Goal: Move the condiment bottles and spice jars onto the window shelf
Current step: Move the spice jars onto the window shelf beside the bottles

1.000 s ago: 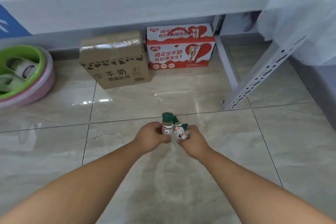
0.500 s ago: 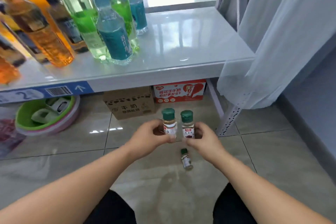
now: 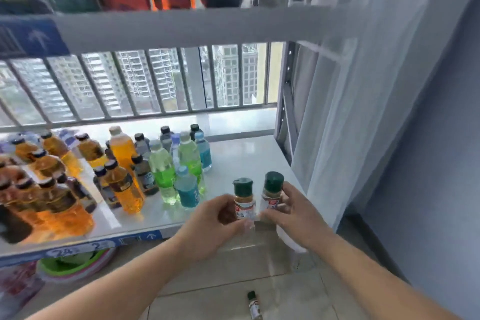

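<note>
My left hand [image 3: 209, 226] grips a small spice jar [image 3: 243, 199] with a green cap and brown powder. My right hand [image 3: 294, 212] grips a second green-capped spice jar [image 3: 271, 193] beside it. Both jars stand upright, close together, over the front right part of the white window shelf [image 3: 244, 156]. A third small spice jar [image 3: 254, 305] lies on the tiled floor below, between my forearms.
Several drink bottles [image 3: 124, 176], orange, green and blue, crowd the shelf's left and middle. An upper shelf edge [image 3: 181, 28] runs overhead. A white curtain [image 3: 363, 112] hangs at the right by the shelf post. Green and pink basins [image 3: 75, 265] sit under the shelf.
Both hands have lifted the two jars from near the floor up to shelf height. The view has tilted up from the floor to the window. One jar was left lying on the floor.
</note>
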{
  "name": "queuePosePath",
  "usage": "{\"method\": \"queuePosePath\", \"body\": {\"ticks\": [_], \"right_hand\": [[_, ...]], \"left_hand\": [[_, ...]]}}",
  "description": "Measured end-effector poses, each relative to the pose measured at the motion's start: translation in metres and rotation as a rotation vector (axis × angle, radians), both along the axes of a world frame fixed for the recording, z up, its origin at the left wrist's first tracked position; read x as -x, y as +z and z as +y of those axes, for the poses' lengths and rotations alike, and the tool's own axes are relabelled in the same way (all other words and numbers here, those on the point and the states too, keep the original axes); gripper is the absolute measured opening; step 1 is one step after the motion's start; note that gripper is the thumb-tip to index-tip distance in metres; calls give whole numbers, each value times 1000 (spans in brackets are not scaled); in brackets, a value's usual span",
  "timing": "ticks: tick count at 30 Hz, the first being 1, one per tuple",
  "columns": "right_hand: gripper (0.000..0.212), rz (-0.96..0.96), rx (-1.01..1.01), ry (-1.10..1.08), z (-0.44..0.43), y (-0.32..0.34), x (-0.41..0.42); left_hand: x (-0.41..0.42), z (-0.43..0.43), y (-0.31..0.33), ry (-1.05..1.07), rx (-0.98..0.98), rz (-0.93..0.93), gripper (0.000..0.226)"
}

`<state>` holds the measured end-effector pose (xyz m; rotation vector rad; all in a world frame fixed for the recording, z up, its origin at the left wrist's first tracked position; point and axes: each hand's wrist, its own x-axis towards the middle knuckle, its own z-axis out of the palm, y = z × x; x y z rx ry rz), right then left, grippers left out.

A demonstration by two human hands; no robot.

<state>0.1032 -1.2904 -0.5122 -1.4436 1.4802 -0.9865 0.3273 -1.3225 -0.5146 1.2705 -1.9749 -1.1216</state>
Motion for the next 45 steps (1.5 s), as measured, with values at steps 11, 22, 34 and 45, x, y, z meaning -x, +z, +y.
{"method": "queuePosePath", "body": {"ticks": [11, 22, 34, 45], "right_hand": [[23, -15, 160, -12, 9, 290, -4], [24, 12, 271, -128, 10, 415, -15], [33, -47, 298, -236, -18, 419, 22], [26, -39, 217, -193, -128, 399, 79]], "left_hand": [[1, 10, 304, -41, 158, 17, 20], [-8, 4, 442, -52, 268, -14, 39], [25, -24, 491, -72, 345, -132, 63], [90, -103, 517, 31, 357, -208, 44]]}}
